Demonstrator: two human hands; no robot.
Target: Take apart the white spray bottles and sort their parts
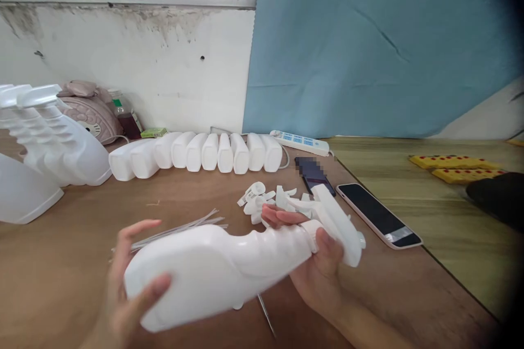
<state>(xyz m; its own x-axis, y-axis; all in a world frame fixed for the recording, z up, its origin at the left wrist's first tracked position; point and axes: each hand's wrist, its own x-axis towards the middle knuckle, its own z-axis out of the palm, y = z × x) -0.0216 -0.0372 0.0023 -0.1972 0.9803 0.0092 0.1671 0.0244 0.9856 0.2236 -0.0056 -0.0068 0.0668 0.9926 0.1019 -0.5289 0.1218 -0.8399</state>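
A white plastic spray bottle (196, 278) lies tilted across my view, its base to the left and its neck to the right. My left hand (129, 283) is round the base end, thumb on the near face and a finger stretched behind. At the neck, my right hand (319, 278) pinches the collar beneath the white trigger spray head (338, 223), which sits on the bottle's mouth. Several loose white trigger parts (256, 204) lie just behind my right fingers. Thin clear tubes (192, 224) rest on the table behind the bottle, partly hidden by it.
White bottles (208, 151) lie in a row along the wall; others with spray heads (77, 147) stand left. Two phones (376, 212) and a power strip (301, 142) are to the right. A thin metal rod (266, 316) lies near the front. A pink bag (90, 112) sits back left.
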